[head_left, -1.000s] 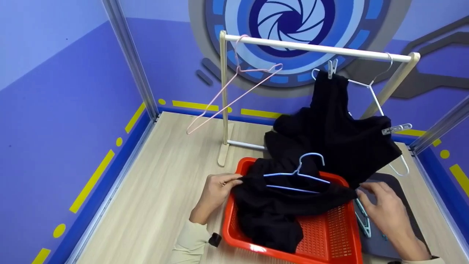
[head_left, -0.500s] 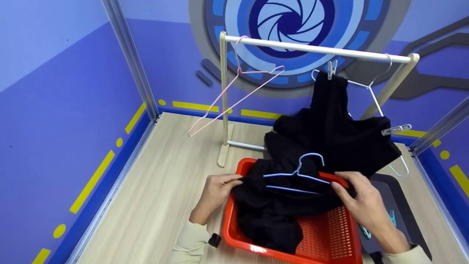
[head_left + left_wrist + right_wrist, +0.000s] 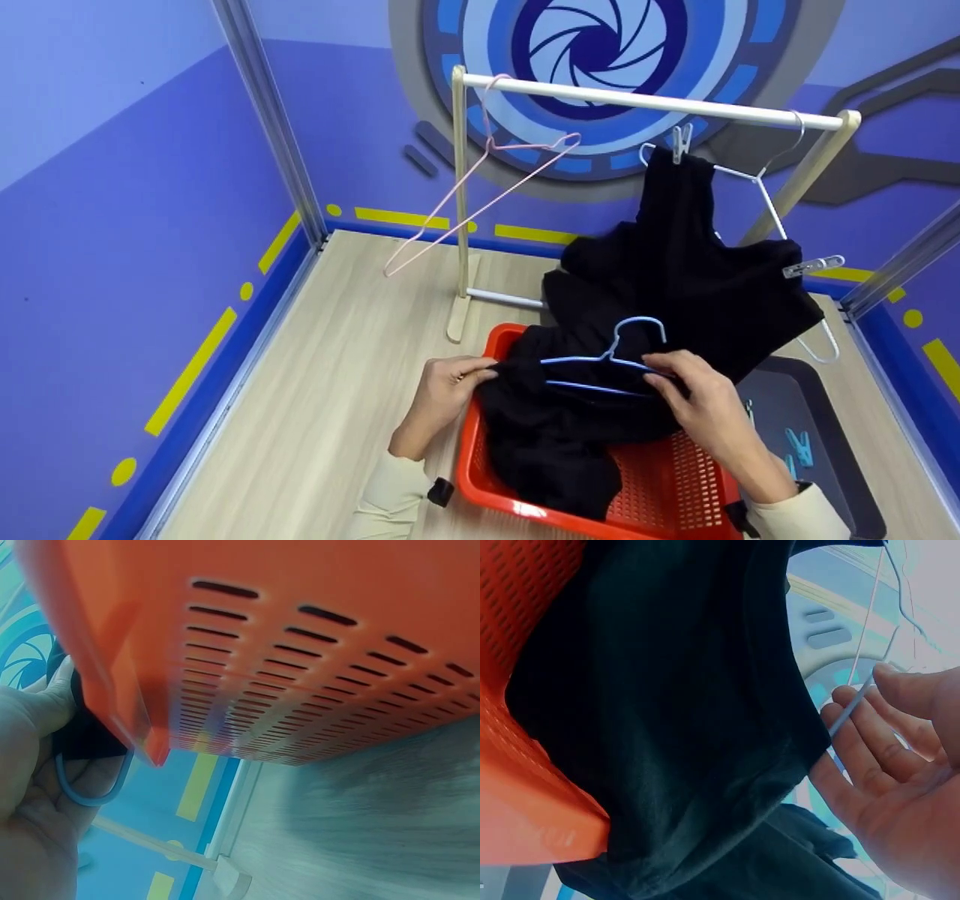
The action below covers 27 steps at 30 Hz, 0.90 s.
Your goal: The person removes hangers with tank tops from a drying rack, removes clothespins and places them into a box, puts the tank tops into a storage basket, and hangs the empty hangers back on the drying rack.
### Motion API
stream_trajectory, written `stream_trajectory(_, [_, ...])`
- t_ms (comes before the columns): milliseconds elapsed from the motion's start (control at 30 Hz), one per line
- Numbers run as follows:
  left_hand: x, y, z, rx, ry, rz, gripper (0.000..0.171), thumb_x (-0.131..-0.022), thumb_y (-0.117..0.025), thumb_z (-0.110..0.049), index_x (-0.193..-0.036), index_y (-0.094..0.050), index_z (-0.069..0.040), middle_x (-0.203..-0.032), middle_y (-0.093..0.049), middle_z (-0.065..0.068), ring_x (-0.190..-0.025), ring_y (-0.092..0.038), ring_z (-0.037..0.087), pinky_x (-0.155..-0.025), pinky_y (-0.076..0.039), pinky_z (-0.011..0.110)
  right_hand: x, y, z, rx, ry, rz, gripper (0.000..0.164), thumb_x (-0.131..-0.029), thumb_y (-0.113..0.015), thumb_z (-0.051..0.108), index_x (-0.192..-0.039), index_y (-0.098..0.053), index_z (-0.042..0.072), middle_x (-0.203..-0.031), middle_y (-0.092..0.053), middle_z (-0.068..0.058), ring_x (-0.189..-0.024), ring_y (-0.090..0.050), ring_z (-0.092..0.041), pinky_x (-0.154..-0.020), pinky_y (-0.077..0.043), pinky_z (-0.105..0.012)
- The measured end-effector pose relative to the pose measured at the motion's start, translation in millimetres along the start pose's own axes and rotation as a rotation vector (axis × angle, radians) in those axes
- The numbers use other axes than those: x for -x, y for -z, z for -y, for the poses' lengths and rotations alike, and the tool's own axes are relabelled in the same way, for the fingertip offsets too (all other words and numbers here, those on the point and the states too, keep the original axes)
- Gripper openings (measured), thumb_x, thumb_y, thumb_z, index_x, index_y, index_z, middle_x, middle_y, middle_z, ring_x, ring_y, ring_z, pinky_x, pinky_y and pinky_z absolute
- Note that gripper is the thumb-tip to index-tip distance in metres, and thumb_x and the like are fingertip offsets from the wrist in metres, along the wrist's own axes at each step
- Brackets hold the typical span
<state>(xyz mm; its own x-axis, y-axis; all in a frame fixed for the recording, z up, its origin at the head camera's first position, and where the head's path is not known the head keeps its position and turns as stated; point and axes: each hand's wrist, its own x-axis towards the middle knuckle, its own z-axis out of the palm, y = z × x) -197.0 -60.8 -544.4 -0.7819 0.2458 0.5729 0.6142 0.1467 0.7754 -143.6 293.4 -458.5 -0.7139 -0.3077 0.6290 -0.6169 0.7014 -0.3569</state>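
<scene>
A black garment (image 3: pixel 555 420) lies partly in the red basket, and a light blue hanger (image 3: pixel 574 359) sits within its opening, hook upward. My left hand (image 3: pixel 446 390) pinches the garment's left end between thumb and fingers; in the left wrist view a blue hanger end (image 3: pixel 90 801) pokes out below the black cloth. With thumb and fingertips, my right hand (image 3: pixel 705 397) holds the hanger's right arm near the garment's opening. From the right wrist view, the hanger wire (image 3: pixel 853 709) passes between thumb and fingers beside the garment's edge (image 3: pixel 810 727).
The red basket (image 3: pixel 525 508) stands on a wooden table. Behind it is a rack (image 3: pixel 600 91) with a pink hanger (image 3: pixel 491 144) and black clothing (image 3: pixel 720 300) clipped to a white hanger (image 3: pixel 769 199). A dark tray (image 3: pixel 832 420) with turquoise clothespins (image 3: pixel 799 448) lies at right.
My right hand has moved left, from the garment's right end to the hanger's right arm nearer the hook. The left hand stays in place. More of the tray and clothespins shows.
</scene>
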Motion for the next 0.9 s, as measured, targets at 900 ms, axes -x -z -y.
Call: stream_trajectory(900, [-7.8, 16.9, -42.0, 0.051, 0.008, -0.056, 0.019, -0.085, -0.069, 0.003, -0.102, -0.076, -0.001, -0.098, -0.073, 0.007, -0.091, -0.070, 0.017, -0.077, -0.056, 0.028, 7.5, 19.4, 1.1, 0.029, 0.002, -0.178, 0.034, -0.071, -0.075, -0.018, -0.091, -0.073, 0.008, -0.088, -0.067, 0.001, -0.080, -0.060, -0.014, -0.079, -0.042, -0.011])
